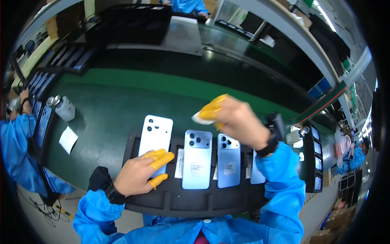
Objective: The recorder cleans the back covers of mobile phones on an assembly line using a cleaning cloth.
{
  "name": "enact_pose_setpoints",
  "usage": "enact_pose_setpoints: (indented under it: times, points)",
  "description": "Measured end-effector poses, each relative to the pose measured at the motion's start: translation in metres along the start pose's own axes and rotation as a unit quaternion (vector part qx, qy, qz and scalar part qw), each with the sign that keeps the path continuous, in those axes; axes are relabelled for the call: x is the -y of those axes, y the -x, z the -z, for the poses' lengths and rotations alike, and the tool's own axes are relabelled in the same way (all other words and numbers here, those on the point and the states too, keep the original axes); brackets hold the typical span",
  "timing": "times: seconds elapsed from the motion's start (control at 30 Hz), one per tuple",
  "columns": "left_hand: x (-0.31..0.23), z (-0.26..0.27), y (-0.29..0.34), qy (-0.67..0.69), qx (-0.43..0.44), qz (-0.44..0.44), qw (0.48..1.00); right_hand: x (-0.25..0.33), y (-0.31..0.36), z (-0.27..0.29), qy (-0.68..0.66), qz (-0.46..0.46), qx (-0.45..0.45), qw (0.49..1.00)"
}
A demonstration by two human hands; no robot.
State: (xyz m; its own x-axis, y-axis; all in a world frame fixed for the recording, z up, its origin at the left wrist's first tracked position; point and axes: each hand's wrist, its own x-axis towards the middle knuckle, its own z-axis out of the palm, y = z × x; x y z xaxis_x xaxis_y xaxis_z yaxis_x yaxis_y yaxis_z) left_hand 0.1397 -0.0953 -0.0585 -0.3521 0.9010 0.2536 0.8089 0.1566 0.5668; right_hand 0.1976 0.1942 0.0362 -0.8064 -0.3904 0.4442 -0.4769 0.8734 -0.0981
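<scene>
My left hand (142, 173), with yellow finger cots, grips the lower part of a pale smartphone (156, 136) whose back and cameras face up. That phone lies at a slight tilt over the left end of a black tray (189, 203). Raised above the tray's far edge, my right hand (229, 118) pinches a small white wipe (202, 118) in its yellow-covered fingers. In the tray rest a light blue smartphone (198, 162), a darker blue smartphone (228, 162) and another phone (256, 168), partly hidden by my right forearm. White paper strips (179, 163) lie between the phones.
On the green bench (101, 101) at left stand a white bottle (65, 109) and a white paper slip (68, 140). A co-worker's blue sleeve (16, 138) reaches in beside phone trays. Another bottle (293, 136) and a phone tray (315, 158) stand at right.
</scene>
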Motion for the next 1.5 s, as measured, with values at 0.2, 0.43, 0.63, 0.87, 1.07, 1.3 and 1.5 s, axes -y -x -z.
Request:
enact_pose_setpoints:
  times: [0.2, 0.43, 0.63, 0.87, 1.07, 1.3, 1.5]
  points:
    - [0.0, -0.001, 0.004, -0.053, 0.0, 0.018, 0.998, -0.046, 0.007, 0.176, 0.252, -0.167, -0.239, 0.923]
    - [0.0, 0.0, -0.002, -0.081, 0.016, 0.018, 0.996, -0.182, 0.01, 0.309, 0.469, -0.228, -0.134, 0.842]
    - [-0.004, -0.001, -0.001, -0.087, -0.008, 0.003, 0.996, -0.146, -0.01, 0.308, 0.305, -0.373, 0.002, 0.876]
    - [0.013, -0.002, 0.003, -0.123, -0.14, 0.018, 0.982, -0.053, 0.107, 0.152, 0.287, -0.205, -0.059, 0.934]
    - [0.035, -0.002, 0.001, -0.026, -0.234, 0.166, 0.958, -0.008, 0.175, 0.031, 0.115, -0.453, 0.006, 0.884]
    - [0.021, -0.012, -0.018, -0.022, -0.224, 0.164, 0.96, -0.015, 0.163, -0.001, 0.18, -0.536, 0.035, 0.824]
    - [-0.029, -0.008, -0.09, -0.241, -0.105, 0.295, 0.918, 0.019, 0.165, 0.03, 0.172, -0.459, -0.13, 0.862]
